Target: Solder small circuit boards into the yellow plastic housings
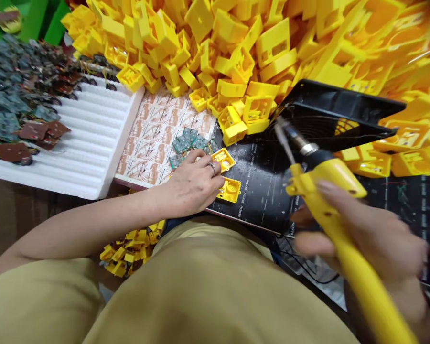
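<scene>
Black mat (261,191), right hand (380,246) gripping soldering iron (329,184), tip aimed up-left, left hand (191,184) loose on yellow housing (230,189)

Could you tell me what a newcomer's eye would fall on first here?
The huge heap of yellow plastic housings across the top catches the eye first. Next comes the yellow soldering iron gripped in the right hand at lower right, its tip raised before a black fan. The left hand rests at centre, touching two yellow housings on the black mat, beside small green boards.
</scene>
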`<state>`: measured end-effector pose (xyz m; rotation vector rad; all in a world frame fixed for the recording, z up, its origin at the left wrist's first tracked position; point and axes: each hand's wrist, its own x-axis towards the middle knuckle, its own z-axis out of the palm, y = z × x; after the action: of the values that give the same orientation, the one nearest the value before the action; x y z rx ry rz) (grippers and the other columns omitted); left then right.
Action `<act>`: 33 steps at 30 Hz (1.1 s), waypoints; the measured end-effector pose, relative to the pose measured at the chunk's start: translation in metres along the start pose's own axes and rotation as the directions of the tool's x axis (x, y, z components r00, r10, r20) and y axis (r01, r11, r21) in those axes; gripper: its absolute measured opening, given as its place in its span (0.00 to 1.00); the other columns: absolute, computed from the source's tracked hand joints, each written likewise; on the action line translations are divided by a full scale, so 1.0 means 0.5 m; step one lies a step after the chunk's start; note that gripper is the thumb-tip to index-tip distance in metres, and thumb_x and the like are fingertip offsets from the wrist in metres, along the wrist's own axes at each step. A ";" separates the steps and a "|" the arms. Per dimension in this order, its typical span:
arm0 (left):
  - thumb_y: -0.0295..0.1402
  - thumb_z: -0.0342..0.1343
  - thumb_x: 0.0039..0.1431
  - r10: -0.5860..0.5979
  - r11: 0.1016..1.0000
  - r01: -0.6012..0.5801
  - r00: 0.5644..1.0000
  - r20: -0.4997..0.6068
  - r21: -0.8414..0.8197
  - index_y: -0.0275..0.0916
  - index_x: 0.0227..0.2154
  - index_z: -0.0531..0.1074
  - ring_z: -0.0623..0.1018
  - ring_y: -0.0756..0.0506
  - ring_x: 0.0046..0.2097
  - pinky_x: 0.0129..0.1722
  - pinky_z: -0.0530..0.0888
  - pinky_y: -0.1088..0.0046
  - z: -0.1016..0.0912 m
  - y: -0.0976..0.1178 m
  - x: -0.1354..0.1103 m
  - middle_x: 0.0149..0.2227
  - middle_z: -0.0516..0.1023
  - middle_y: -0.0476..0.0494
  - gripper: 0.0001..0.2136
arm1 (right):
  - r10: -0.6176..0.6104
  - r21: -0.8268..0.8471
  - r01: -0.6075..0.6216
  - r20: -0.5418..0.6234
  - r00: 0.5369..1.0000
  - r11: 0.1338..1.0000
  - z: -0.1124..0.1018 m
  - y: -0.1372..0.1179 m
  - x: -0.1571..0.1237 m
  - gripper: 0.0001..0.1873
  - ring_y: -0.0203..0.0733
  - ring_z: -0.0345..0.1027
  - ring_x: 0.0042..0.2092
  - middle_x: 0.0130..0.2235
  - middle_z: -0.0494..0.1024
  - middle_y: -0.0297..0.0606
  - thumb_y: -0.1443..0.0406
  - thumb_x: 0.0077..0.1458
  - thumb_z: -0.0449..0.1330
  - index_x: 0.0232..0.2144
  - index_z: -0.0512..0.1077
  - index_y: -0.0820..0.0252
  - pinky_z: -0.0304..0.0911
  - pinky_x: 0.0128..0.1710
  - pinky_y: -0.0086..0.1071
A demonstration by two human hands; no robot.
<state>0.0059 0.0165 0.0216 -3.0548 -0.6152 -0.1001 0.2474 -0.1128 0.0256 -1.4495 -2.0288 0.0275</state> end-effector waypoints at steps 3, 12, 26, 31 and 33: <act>0.34 0.49 0.64 -0.121 0.984 0.116 0.992 -0.027 -0.135 0.38 0.34 0.77 0.76 0.44 0.39 0.42 0.70 0.64 -0.014 -0.055 0.002 0.35 0.80 0.43 0.12 | -0.157 -0.037 0.160 0.089 0.984 0.986 0.023 0.027 0.034 0.22 0.32 0.69 0.24 0.27 0.75 0.26 0.70 0.61 0.59 0.56 0.66 0.50 0.66 0.27 0.25; 0.28 0.50 0.55 -0.091 0.979 0.139 0.951 0.295 -0.146 0.45 0.52 0.74 0.77 0.44 0.48 0.46 0.71 0.68 0.011 -0.222 0.067 0.50 0.79 0.45 0.21 | -0.324 -0.262 0.417 0.335 0.885 0.870 0.138 0.041 0.237 0.15 0.48 0.71 0.47 0.40 0.77 0.45 0.72 0.64 0.46 0.45 0.71 0.61 0.67 0.51 0.45; 0.38 0.55 0.48 -0.522 0.772 0.616 0.757 0.393 -0.159 0.41 0.28 0.74 0.73 0.49 0.26 0.26 0.62 0.74 -0.026 -0.241 -0.067 0.24 0.77 0.50 0.08 | -0.093 -0.133 0.136 0.291 0.952 0.982 0.282 0.000 0.334 0.11 0.38 0.71 0.32 0.36 0.77 0.37 0.61 0.65 0.54 0.47 0.69 0.57 0.59 0.28 0.29; 0.40 0.55 0.49 -0.512 0.819 0.567 0.792 0.332 -0.092 0.42 0.27 0.75 0.70 0.49 0.25 0.26 0.60 0.75 -0.009 -0.240 -0.083 0.24 0.77 0.50 0.09 | -0.217 -0.076 0.248 0.288 0.933 0.966 0.267 0.016 0.334 0.12 0.42 0.73 0.37 0.38 0.78 0.39 0.62 0.66 0.53 0.50 0.68 0.55 0.65 0.38 0.35; 0.40 0.56 0.49 -0.507 0.821 0.562 0.798 0.326 -0.098 0.43 0.26 0.75 0.70 0.49 0.25 0.27 0.62 0.75 -0.004 -0.242 -0.082 0.23 0.75 0.51 0.08 | -0.327 0.052 0.326 0.293 0.898 0.944 0.268 0.022 0.338 0.15 0.44 0.73 0.44 0.42 0.78 0.40 0.60 0.65 0.54 0.52 0.65 0.58 0.66 0.49 0.40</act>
<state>-0.0789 0.1123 0.0222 -2.9771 -1.5745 0.3019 0.1573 0.0809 -0.0041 -1.1365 -2.4979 0.1137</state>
